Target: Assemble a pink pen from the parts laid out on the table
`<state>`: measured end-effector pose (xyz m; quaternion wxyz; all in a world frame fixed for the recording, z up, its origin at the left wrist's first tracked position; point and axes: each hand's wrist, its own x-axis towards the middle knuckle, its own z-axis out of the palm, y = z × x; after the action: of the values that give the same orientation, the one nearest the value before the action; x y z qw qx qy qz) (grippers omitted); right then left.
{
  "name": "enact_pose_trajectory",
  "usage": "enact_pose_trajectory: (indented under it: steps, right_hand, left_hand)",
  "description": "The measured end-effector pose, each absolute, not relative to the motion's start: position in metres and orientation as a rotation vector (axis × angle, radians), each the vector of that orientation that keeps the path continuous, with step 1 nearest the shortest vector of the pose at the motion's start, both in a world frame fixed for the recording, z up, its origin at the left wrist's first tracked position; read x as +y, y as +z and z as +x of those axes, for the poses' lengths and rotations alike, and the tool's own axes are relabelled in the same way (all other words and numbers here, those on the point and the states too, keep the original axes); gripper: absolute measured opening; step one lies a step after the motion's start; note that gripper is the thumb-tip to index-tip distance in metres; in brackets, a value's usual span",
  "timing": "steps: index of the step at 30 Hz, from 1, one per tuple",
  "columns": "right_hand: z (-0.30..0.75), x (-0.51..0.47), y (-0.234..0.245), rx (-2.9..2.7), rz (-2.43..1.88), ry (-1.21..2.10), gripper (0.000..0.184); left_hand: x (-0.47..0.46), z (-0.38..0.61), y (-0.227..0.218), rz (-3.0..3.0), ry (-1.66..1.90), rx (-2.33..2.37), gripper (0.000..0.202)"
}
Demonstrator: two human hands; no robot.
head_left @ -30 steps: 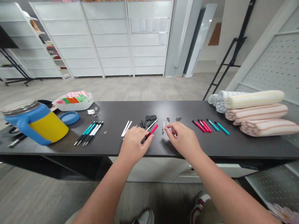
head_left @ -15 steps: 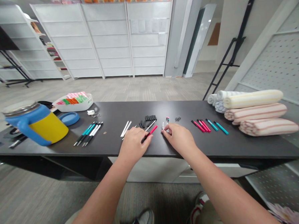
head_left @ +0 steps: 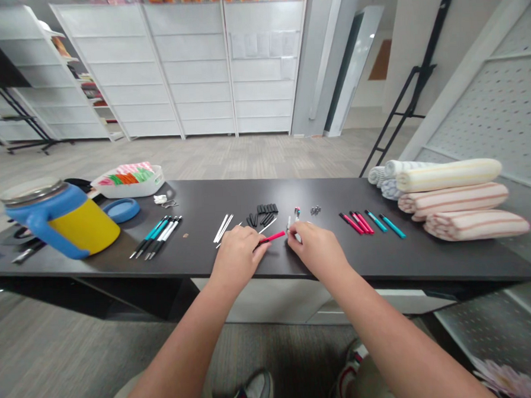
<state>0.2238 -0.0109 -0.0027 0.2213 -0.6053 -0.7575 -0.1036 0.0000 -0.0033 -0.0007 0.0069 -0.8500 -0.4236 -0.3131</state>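
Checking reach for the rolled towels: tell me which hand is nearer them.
Right. The right hand lies left of the rolled towels, with loose pens between them. The left hand is farther left, holding a red pen.

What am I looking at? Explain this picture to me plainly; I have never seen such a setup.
No machine here: a camera on a person's head looks down at their own two bare arms. The left hand pinches a red pen at a dark table; the right hand meets the pen's far end, and whether it holds anything is unclear. Also on the table: more pens, black caps, a blue-and-yellow jug and rolled towels.
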Motion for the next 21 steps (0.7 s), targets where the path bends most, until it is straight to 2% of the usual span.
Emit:
enact_pose_trajectory:
  steps: [7,21]
  right_hand:
    - [0.2218,-0.0148,-0.0023,-2.166,-1.546,-0.479,0.012]
    - [0.2210,-0.0163,-0.0011,-2.205,-1.528,-0.536,0.015]
  left_hand:
    - [-0.0035,0.0013,-0.0039,-2.640,-0.964,-1.248,0.015]
    - [-0.0063,0.0039,-0.0003,-2.650,-0.883,-1.222,0.016]
